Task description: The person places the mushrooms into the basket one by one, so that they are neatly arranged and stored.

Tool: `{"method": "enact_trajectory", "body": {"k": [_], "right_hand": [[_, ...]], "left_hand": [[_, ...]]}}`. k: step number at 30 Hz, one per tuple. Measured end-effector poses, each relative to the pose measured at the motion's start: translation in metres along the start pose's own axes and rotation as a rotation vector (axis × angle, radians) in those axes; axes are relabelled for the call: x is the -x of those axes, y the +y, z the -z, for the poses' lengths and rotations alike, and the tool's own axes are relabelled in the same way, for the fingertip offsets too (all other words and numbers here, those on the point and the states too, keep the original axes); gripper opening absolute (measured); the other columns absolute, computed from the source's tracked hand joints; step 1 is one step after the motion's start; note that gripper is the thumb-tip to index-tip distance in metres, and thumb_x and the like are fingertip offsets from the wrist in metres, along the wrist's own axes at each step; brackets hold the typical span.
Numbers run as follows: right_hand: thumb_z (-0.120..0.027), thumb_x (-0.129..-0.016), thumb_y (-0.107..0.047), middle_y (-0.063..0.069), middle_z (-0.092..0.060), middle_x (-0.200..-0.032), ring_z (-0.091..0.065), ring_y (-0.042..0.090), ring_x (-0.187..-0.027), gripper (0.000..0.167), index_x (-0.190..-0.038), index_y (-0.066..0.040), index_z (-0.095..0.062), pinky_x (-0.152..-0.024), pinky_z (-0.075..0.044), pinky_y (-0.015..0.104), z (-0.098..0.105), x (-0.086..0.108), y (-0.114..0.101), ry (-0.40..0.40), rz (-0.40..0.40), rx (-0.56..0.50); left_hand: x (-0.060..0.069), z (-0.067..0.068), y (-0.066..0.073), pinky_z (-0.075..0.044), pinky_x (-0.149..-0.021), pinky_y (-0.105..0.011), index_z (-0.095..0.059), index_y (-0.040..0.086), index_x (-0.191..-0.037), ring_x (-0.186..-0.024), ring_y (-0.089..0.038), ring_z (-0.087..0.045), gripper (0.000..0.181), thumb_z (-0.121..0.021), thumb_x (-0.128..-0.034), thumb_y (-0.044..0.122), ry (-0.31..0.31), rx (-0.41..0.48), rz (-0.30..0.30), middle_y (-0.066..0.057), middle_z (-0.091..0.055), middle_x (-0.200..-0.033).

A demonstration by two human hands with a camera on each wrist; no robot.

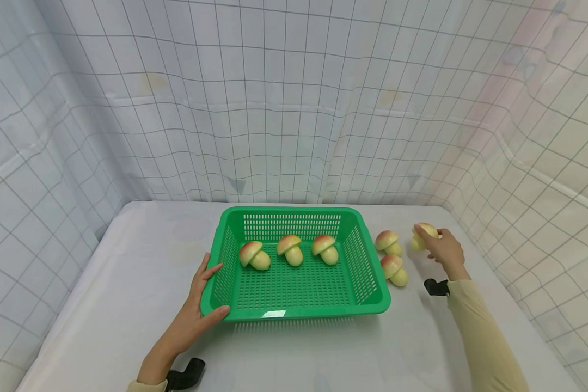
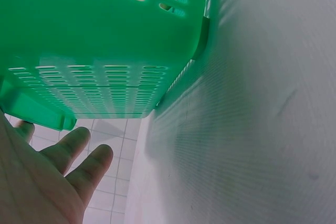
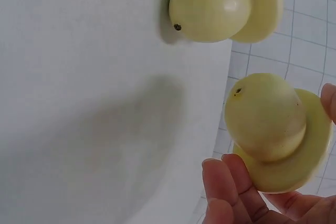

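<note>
My left hand (image 1: 192, 318) rests against the left end of a green plastic basket (image 1: 304, 314), thumb on the front rim, fingers spread along the side. The left wrist view shows those fingers fairly straight beside the basket wall (image 2: 105, 40). Three toy mushrooms lie inside, a left one (image 1: 260, 260), a middle one (image 1: 294, 256) and a right one (image 1: 329, 255). Right of the basket, my right hand (image 1: 448, 251) pinches a toy mushroom (image 3: 268, 119) by its cap, clear of the table. Two more mushrooms, a rear one (image 1: 391, 244) and a front one (image 1: 398, 277), lie close by.
A white-covered table (image 1: 127, 283) carries everything. Checked white curtains (image 1: 284, 109) hang behind it and along both sides. The basket's right wall (image 1: 372, 267) stands between the inside mushrooms and the loose ones.
</note>
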State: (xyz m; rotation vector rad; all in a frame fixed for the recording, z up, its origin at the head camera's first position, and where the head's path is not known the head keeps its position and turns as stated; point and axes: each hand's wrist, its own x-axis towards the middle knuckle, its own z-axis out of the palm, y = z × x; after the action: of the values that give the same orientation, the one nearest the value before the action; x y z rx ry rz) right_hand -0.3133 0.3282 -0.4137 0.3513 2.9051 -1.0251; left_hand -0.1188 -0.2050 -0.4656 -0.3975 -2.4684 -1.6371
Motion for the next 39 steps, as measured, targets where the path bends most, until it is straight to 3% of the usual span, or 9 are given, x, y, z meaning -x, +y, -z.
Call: {"method": "enact_trajectory", "body": {"k": [12,20,27,39], "right_hand": [[-0.042,-0.081,-0.077,0.024,-0.059,-0.112,-0.063,0.033,-0.079,0.102,-0.140,0.005,-0.034,-0.065,-0.039,0.038,0.004,0.010,-0.022,0.051,0.083,0.005],[-0.043,-0.083,-0.074,0.022,-0.060,-0.106,-0.063,0.022,-0.067,0.094,-0.137,0.003,-0.040,-0.062,-0.039,0.036,0.006,0.022,-0.044,0.085,0.160,0.004],[-0.044,-0.084,-0.072,0.017,-0.063,-0.093,-0.060,0.024,-0.068,0.087,-0.132,0.001,-0.045,-0.059,-0.040,0.035,0.007,0.038,-0.065,0.114,0.243,0.004],[-0.047,-0.085,-0.069,0.015,-0.063,-0.094,-0.055,0.028,-0.076,0.079,-0.125,-0.001,-0.051,-0.061,-0.040,0.035,0.003,0.064,-0.097,0.083,0.369,0.018]], "left_hand": [[0.000,0.001,0.002,-0.018,-0.093,-0.071,-0.019,0.019,-0.151,-0.140,-0.034,0.007,0.079,-0.064,-0.0859,0.011,-0.004,0.001,-0.003,0.001,0.013,-0.157],[0.000,0.000,0.000,-0.017,-0.093,-0.071,-0.020,0.019,-0.151,-0.140,-0.034,0.007,0.078,-0.064,-0.0863,0.011,0.000,0.006,0.002,0.003,0.013,-0.156],[-0.001,0.000,-0.001,-0.017,-0.094,-0.071,-0.019,0.020,-0.151,-0.140,-0.033,0.008,0.079,-0.064,-0.0865,0.011,-0.002,0.004,0.010,0.003,0.013,-0.157],[0.000,0.001,0.002,-0.016,-0.093,-0.072,-0.020,0.019,-0.150,-0.140,-0.033,0.007,0.079,-0.065,-0.0857,0.011,-0.004,0.003,-0.004,0.003,0.013,-0.157]]}}
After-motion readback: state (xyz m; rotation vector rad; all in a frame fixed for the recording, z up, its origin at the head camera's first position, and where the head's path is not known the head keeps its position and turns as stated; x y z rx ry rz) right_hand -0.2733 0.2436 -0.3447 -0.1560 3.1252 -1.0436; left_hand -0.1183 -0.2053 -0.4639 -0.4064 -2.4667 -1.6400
